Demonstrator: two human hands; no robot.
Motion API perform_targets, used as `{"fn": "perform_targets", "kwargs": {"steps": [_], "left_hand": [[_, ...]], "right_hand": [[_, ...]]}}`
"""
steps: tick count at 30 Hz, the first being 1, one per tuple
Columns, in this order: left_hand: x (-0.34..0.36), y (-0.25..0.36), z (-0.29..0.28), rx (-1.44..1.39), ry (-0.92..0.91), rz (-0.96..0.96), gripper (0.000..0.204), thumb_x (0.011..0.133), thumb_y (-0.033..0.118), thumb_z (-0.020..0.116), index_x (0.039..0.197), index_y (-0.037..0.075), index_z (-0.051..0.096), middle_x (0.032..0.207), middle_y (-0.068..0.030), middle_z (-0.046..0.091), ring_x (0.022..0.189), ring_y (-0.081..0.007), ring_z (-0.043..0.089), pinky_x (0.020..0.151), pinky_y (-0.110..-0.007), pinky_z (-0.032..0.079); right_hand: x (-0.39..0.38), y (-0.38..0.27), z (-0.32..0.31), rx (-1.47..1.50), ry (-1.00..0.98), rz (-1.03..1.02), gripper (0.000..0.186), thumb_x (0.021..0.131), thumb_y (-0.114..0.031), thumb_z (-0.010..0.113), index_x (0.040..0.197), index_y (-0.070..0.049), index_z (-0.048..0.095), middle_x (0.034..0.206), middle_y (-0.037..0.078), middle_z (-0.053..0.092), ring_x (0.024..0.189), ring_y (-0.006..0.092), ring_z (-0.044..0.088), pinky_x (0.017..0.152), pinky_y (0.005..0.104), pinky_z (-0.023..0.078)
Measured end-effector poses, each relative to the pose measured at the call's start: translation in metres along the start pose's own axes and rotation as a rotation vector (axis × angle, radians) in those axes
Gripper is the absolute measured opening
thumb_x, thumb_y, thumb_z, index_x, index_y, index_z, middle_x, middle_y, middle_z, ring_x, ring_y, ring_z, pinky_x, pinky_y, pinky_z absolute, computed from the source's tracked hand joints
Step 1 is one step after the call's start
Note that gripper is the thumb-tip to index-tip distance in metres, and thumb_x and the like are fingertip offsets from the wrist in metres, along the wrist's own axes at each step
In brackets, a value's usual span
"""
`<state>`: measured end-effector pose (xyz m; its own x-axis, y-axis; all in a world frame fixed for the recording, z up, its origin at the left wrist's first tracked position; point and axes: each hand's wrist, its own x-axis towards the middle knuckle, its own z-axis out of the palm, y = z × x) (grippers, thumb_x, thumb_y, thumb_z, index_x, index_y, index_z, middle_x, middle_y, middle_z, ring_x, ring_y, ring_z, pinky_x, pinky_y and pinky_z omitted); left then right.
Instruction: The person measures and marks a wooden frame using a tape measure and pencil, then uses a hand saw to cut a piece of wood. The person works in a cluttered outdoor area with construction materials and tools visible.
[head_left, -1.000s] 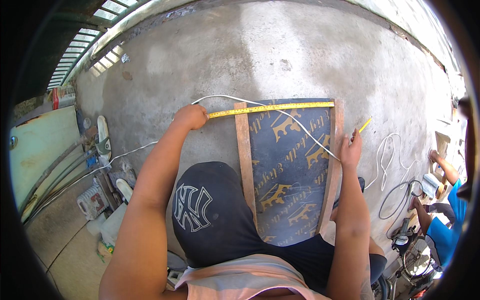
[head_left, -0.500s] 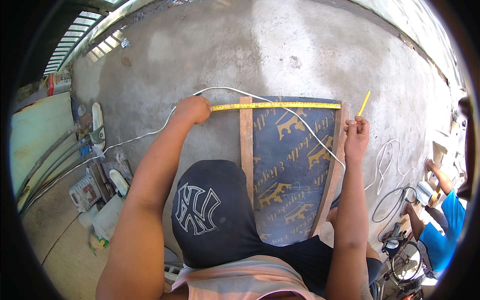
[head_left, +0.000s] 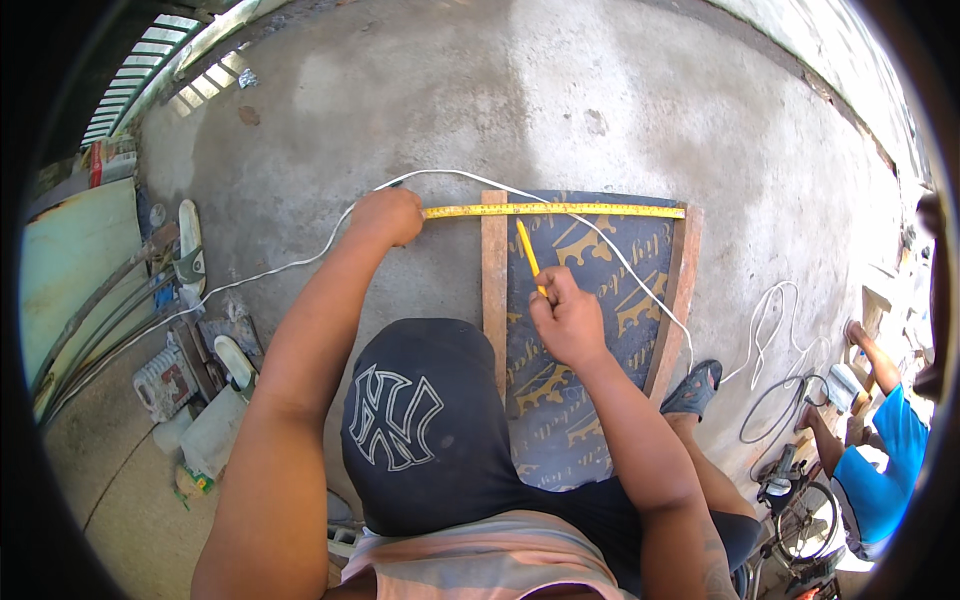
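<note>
My left hand (head_left: 388, 216) is closed at the left end of a stretched yellow tape measure (head_left: 600, 209), its case hidden in the fist. The tape runs across the far end of a dark blue panel (head_left: 560, 420) with gold printing. It crosses the left wooden strip (head_left: 494, 290) and reaches the right wooden strip (head_left: 676, 290). Pinched in my right hand (head_left: 572, 318), a yellow pencil (head_left: 528, 246) points at the tape, its tip just below the tape's edge, slightly right of the left strip. A white cord (head_left: 622, 262) lies across the panel.
Concrete floor (head_left: 400, 110) surrounds the panel. Slippers (head_left: 190, 240), a plastic jug (head_left: 165, 385) and hoses (head_left: 110, 315) lie at the left. To the right are a loop of white cord (head_left: 765, 320), a bicycle wheel (head_left: 806, 522) and another person in blue (head_left: 885, 470).
My right hand has swung left with the pencil, from beyond the right strip to over the panel. My right foot now shows beside the panel. The left hand and tape hold nearly still.
</note>
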<state>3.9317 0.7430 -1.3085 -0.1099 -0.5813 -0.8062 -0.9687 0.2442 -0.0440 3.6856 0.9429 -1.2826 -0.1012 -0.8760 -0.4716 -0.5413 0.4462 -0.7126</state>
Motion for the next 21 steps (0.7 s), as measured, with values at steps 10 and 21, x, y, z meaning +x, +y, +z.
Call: {"fn": "perform_targets", "kwargs": {"steps": [10, 21], "left_hand": [[0.001, 0.003, 0.001, 0.016, -0.006, 0.012, 0.032, 0.106, 0.034, 0.057, 0.123, 0.015, 0.077, 0.128, -0.0090, 0.075, 0.123, -0.0298, 0.069, 0.103, -0.046, 0.055], [0.005, -0.003, 0.017, -0.013, 0.099, 0.016, 0.031, 0.104, 0.037, 0.060, 0.119, 0.017, 0.079, 0.120, -0.0115, 0.077, 0.116, -0.0331, 0.071, 0.101, -0.050, 0.055]], "right_hand": [[-0.003, -0.002, 0.015, 0.027, 0.080, -0.103, 0.020, 0.094, -0.014, 0.066, 0.112, -0.012, 0.073, 0.091, 0.015, 0.077, 0.081, 0.0368, 0.074, 0.073, 0.0471, 0.058], [0.002, -0.002, 0.011, 0.000, 0.060, -0.132, 0.021, 0.093, -0.014, 0.066, 0.112, -0.011, 0.073, 0.093, 0.016, 0.077, 0.083, 0.0371, 0.074, 0.074, 0.0466, 0.059]]}}
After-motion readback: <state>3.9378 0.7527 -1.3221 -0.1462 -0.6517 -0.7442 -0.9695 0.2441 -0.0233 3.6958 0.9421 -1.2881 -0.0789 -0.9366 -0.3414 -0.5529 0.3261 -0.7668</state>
